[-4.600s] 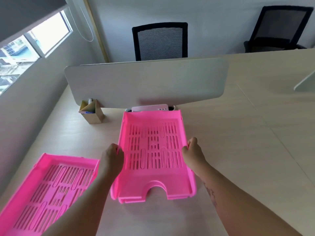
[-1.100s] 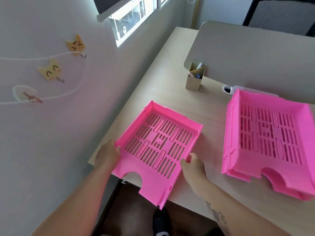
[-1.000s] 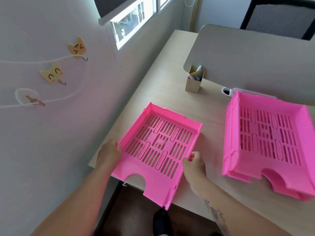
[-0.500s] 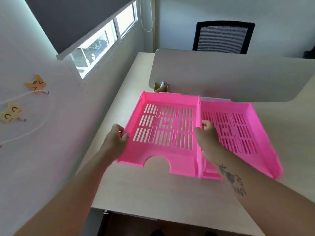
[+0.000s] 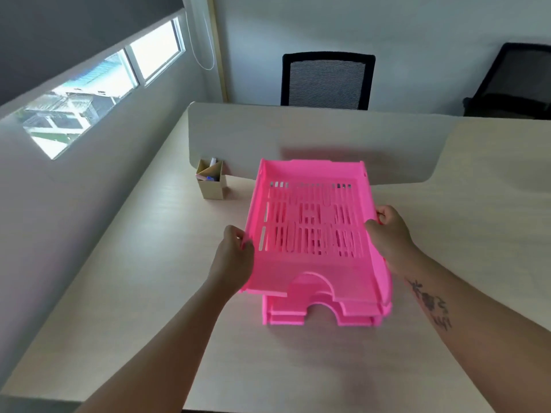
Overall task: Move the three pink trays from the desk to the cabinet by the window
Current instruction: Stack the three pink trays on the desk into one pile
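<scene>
I hold a pink slotted tray [image 5: 310, 174] by its two long sides, just above the stack of pink trays [image 5: 354, 318] that lies on the desk [image 5: 134, 278]. My left hand [image 5: 234, 257] grips the tray's left rim and my right hand [image 5: 390, 234] grips its right rim. The held tray sits tilted, its near edge shifted a little left of the stack. Only the stack's front edges with their arched cutouts show below it. No cabinet is in view.
A cardboard pen holder [image 5: 211, 183] stands left of the trays against the grey desk divider [image 5: 387, 135]. Two black mesh chairs [image 5: 326, 81] are behind the divider. A window [image 5: 98, 90] runs along the wall on the left.
I have carried the single tray from the desk's left edge to the right, and it is now over the stack instead of beside it.
</scene>
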### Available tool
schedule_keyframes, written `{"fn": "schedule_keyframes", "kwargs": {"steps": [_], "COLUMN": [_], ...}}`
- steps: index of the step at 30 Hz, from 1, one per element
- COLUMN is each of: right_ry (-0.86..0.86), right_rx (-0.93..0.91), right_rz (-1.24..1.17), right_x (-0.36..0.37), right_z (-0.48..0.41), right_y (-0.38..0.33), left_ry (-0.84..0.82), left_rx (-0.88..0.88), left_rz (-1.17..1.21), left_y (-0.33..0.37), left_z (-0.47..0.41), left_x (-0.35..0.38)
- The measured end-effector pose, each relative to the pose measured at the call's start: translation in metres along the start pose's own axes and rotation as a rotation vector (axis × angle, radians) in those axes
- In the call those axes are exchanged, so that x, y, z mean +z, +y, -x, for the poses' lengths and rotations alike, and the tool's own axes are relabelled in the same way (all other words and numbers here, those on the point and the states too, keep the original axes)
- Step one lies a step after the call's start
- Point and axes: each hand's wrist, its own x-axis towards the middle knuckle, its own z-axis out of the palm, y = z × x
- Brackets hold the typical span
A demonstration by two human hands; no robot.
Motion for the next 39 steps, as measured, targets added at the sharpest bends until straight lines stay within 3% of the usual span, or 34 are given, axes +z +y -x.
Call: {"fn": "schedule_keyframes", "kwargs": {"steps": [12, 18, 25, 29, 39], "right_ry": [-0.163, -0.137, -0.244, -0.215, 0.027], "right_rx": [0.031, 0.005, 0.034, 0.014, 0.097], "right_rz": [0.007, 0.062, 0.13, 0.117, 0.13], "right_x": [-0.022, -0.018, -0.02, -0.026, -0.016], "right_z": [-0.021, -0.027, -0.025, 0.0, 0.043], "right_y": [0.052, 0.055, 0.053, 0.063, 0.092], "left_ry": [0.038, -0.004, -0.073, -0.108, -0.08], "left_rx": [-0.023, -0.071, -0.077, -0.081, -0.028], "left_rz": [-0.096, -0.038, 0.056, 0.247, 0.127], "left_y": [0.003, 0.005, 0.002, -0.02, -0.052], "left_z": [0.026, 0.025, 0.022, 0.04, 0.054], "left_x": [0.05, 0.051, 0.051, 0.049, 0.072]}}
